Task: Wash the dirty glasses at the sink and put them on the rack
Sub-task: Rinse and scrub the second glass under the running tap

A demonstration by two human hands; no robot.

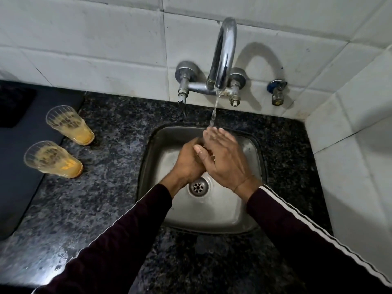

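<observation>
Glasses, two, unwashed. Far glass and near glass stand upright on the speckled stone counter, well left of the sink, one just beside the other, not touching. Both are clear tumblers with ribbed upper walls; orange-yellow residue coats the inside and lies thickest at the base. Each stands at the edge of a dark mat, the near glass partly on it.

Progress: judged early. Neither glass has reached the water; no clean glass is in view, and no rack appears in the picture. Both glasses remain to be washed and racked.

Hands: both over the sink basin, beneath the stream. Left hand is curled, fingers closed round something pressed against the other palm. Right hand lies flat over it, fingers extended and close together, tips in the water. A small brownish patch shows between them; whether it is a scrubber, soap or nothing held cannot be told. Likely step: rinsing or lathering before taking up a glass.

Fittings: chrome tap wall-mounted, running. A separate small valve is on the tiles to the right. The drain is open, basin otherwise bare. White tiled wall behind.
</observation>
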